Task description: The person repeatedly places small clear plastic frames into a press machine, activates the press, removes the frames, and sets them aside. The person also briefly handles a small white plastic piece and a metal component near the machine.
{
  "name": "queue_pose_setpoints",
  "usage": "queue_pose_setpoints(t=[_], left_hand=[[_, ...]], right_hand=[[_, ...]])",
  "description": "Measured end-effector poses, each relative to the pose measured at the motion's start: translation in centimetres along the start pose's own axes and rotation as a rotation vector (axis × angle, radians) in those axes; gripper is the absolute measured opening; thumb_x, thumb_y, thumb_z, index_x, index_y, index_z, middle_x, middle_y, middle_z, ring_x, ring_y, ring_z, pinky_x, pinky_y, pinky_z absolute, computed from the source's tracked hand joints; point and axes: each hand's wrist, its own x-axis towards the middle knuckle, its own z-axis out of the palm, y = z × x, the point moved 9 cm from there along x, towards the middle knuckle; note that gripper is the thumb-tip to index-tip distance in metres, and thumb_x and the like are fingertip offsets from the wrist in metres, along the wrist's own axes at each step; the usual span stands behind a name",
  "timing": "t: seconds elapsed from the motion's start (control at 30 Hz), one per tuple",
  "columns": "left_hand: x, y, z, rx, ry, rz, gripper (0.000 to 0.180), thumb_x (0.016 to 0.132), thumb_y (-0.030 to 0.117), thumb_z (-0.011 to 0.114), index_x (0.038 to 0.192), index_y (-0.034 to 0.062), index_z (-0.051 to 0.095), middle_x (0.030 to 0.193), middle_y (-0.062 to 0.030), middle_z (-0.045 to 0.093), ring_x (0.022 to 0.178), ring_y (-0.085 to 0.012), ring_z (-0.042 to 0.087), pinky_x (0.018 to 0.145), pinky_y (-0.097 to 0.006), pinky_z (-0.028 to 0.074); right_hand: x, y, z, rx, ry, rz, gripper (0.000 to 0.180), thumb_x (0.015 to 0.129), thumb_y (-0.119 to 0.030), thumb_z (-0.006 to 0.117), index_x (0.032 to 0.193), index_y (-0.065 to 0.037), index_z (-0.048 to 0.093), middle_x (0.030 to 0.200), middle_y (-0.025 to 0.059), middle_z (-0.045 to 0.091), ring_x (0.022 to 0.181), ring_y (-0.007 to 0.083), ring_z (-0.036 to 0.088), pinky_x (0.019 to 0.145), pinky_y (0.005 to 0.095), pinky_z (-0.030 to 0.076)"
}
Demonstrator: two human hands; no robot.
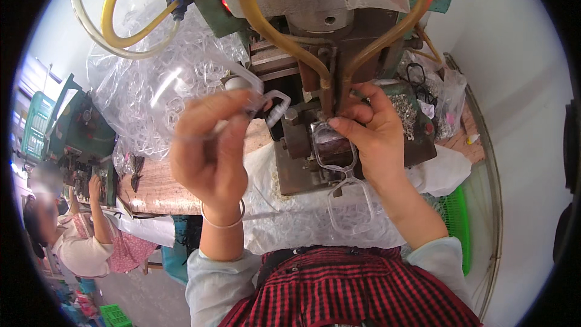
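The left hand [209, 148] pinches a clear plastic clip [273, 106] aloft; the right hand [369, 130] grips a clear eyeglass frame [336, 163] seated on the green press machine [339, 54], amber hoses [266, 27] looping overhead, a bag of clear parts [163, 85] behind.

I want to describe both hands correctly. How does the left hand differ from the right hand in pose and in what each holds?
The left hand is raised in front of the bag of clear pieces and pinches a small clear plastic piece. The right hand reaches lower, at the machine, with its fingers on a clear plastic frame. Only the left wrist wears a bracelet. Both handle clear plastic.
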Motion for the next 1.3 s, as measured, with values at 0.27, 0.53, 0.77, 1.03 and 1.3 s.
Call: queue_pose_setpoints(t=[0.27, 0.53, 0.77, 1.03, 1.3], left_hand=[[-4.6, 3.8, 2.8, -0.03, -0.238, 0.197, 0.012, 0.079, 0.005, 0.07, 0.091, 0.0063, 0.072, 0.098, -0.0095, 0.076, 0.078, -0.0221, 0.064, 0.081, -0.038, 0.054], [-7.2, 2.4, 8.4, 0.002, -0.554, 0.256, 0.033, 0.064, 0.011, 0.075, 0.097, 0.0122, 0.076, 0.112, -0.0014, 0.072, 0.081, -0.023, 0.055, 0.091, -0.044, 0.053], [-5.9, 2.9, 8.9, 0.007, -0.69, 0.187, 0.031, 0.068, 0.009, 0.073, 0.098, 0.0111, 0.075, 0.111, -0.0023, 0.071, 0.083, -0.0234, 0.059, 0.093, -0.044, 0.052], [-7.8, 2.8, 8.2, 0.044, -0.587, 0.12, 0.031, 0.069, 0.009, 0.074, 0.1, 0.0123, 0.075, 0.112, -0.0048, 0.072, 0.084, -0.026, 0.06, 0.095, -0.048, 0.051], [-8.0, -3.8, -10.7, 0.305, 0.347, -0.073, 0.026, 0.087, -0.005, 0.066, 0.113, -0.0006, 0.065, 0.116, -0.0183, 0.069, 0.104, -0.0342, 0.068, 0.094, -0.043, 0.051]], right_hand=[[-5.0, -4.8, 0.3, -0.856, 0.073, -0.616, 0.041, 0.093, -0.012, 0.062, 0.13, 0.004, 0.055, 0.118, 0.025, 0.065, 0.108, 0.0399, 0.064, 0.096, 0.0417, 0.049], [-5.5, 0.6, -11.1, -1.158, 0.152, -0.36, 0.02, 0.094, -0.007, 0.06, 0.112, -0.002, 0.067, 0.1, 0.0172, 0.071, 0.093, 0.0323, 0.069, 0.083, 0.0399, 0.053], [-2.8, 0.2, -16.6, -1.008, 0.37, -0.253, 0.014, 0.084, -0.005, 0.069, 0.098, -0.002, 0.069, 0.095, 0.0143, 0.069, 0.089, 0.0328, 0.067, 0.081, 0.0386, 0.052], [-3.8, 1.2, -11.8, -1.427, 0.186, -0.281, 0.012, 0.077, -0.007, 0.073, 0.088, -0.004, 0.068, 0.101, 0.0134, 0.065, 0.1, 0.0359, 0.06, 0.084, 0.0446, 0.048], [-3.9, 1.6, -14.3, -1.066, 0.351, -0.198, 0.014, 0.086, -0.003, 0.067, 0.101, -0.001, 0.066, 0.095, 0.0168, 0.068, 0.089, 0.0338, 0.065, 0.083, 0.0378, 0.051]])
